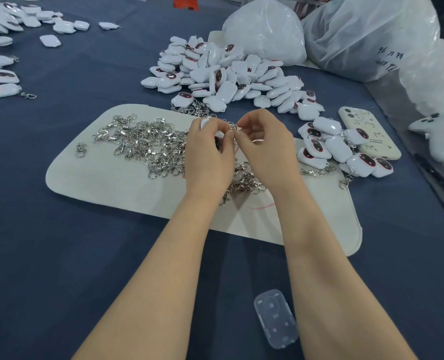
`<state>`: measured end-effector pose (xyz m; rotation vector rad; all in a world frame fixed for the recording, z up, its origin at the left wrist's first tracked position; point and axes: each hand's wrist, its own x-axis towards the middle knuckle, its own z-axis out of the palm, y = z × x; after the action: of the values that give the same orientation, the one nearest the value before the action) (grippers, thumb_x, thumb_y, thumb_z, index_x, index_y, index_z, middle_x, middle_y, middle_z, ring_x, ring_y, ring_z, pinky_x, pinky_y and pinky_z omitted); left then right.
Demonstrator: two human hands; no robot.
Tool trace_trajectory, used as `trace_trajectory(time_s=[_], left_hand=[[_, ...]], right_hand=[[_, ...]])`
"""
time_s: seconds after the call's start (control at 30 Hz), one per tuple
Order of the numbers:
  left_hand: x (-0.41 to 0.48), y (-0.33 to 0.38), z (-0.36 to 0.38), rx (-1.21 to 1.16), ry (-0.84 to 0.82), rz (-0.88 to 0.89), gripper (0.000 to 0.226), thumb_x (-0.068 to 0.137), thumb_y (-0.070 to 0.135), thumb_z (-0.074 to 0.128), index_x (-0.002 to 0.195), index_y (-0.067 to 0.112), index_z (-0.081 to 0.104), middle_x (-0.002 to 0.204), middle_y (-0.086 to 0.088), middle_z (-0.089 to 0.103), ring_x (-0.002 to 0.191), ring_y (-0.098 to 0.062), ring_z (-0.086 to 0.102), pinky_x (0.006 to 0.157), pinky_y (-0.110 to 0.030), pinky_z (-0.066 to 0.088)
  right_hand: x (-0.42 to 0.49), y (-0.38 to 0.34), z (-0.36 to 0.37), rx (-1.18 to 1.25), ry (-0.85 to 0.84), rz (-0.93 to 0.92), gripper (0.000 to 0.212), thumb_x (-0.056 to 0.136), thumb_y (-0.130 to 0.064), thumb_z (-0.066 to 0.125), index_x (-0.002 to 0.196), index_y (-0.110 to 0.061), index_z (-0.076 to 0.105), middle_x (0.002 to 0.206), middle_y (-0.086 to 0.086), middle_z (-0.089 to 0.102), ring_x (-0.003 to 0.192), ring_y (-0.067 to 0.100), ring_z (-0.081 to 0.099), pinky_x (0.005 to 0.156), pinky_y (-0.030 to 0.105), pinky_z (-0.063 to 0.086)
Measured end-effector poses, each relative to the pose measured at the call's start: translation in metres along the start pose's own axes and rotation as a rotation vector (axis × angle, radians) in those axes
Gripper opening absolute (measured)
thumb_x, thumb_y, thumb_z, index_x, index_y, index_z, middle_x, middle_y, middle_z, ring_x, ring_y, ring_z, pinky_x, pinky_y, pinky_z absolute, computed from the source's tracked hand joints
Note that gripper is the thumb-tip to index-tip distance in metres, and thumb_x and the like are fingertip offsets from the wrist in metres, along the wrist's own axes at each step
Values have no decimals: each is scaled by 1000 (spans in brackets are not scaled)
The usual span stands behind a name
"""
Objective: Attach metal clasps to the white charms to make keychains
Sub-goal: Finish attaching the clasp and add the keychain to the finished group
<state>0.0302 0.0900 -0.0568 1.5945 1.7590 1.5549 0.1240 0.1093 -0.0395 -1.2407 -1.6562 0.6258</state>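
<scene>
Head view: left hand (210,154) has its fingers curled round a white rounded charm (205,123), held just above the off-white rounded mat (106,185). Fingers hide most of the charm.

Right hand (265,149): thumb and forefinger pinched together on a small silver metal clasp (232,127) at the charm's edge, other fingers curled under. The two hands' fingertips are touching. Can't tell if the clasp is hooked on, too small.

Loose heap of silver clasps (143,144) sits on the mat left of the hands, with a few more under the wrists.

Big heap of white charms with dark faces (223,74) lies behind the mat on the dark blue tablecloth (59,255).

Smaller cluster of charms with clasps attached (330,149) is right of the hands, against a cream-cased phone (369,136).

Clear plastic case (275,318) lies between the forearms. Two translucent plastic bags (265,27) at the back. More charms far left (5,19).
</scene>
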Motion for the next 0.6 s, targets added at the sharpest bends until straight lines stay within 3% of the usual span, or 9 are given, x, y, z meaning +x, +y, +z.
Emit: trace_trajectory(time_s=[0.17, 0.27, 0.4, 0.6], left_hand=[[0, -1, -1, 13, -2, 10, 8, 92, 11, 55, 94, 8, 63, 100, 1, 48, 70, 8, 44, 66, -1, 31], [0, -1, 0, 39, -13, 22, 9, 93, 11, 55, 94, 8, 63, 100, 1, 48, 69, 8, 44, 65, -8, 32], [0, -2, -1, 47, -38, 27, 10, 93, 11, 54, 95, 7, 63, 103, 0, 49, 69, 0, 47, 69, -17, 35], [1, -2, -2, 65, -56, 25, 11, 94, 10, 52, 96, 7, 63, 105, -2, 51, 79, -12, 49, 70, -16, 33]], right_hand=[[0, 1, 0, 7, -11, -3, 13, 84, -3, 61, 88, -16, 59, 78, -11, 59, 69, 3, 53, 67, 9, 44], [1, 3, -2, 10, -42, 16, 13, 85, -5, 62, 87, -17, 56, 78, -13, 58, 68, 2, 51, 68, 11, 43], [1, 6, -5, 28, -108, 48, 24, 86, -7, 62, 78, -26, 49, 78, -10, 56, 71, 12, 54, 74, 26, 49], [0, 7, -3, 1, -115, 13, 24, 87, -8, 60, 77, -25, 47, 75, -10, 55, 78, 24, 59, 78, 38, 51]])
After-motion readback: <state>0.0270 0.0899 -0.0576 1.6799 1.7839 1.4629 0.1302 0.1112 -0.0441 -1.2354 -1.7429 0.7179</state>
